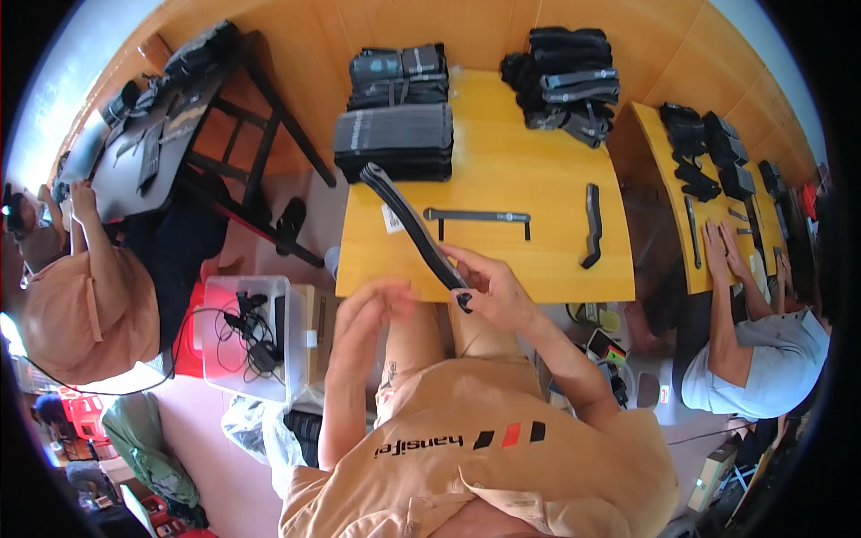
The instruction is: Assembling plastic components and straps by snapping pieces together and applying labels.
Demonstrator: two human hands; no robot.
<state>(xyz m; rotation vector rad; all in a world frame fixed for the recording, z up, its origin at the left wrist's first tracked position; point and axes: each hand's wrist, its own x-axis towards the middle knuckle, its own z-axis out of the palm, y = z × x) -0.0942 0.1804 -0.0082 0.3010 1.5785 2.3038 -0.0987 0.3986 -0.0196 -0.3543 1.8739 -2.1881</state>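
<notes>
My right hand (491, 285) grips the lower end of a long dark grey and black strap (405, 215), which slants up and to the left over the yellow table (538, 269). A black end of it shows at my thumb. Slightly blurred, my left hand (378, 303) hovers left of the strap's lower part, apart from it, with its fingers extended. Beyond my right hand a grey strap (480, 215) with two short black tails lies flat. Another dark strap (591, 226) lies along the table's right side. A small white label (391, 219) sits behind the held strap.
Stacks of dark straps (395, 139) stand at the table's back left, with more bundles (574, 85) at back right. Left of me is a clear plastic bin (247, 336) with black cables. Co-workers sit at a dark table (134, 193) leftward and another yellow table (668, 170) rightward.
</notes>
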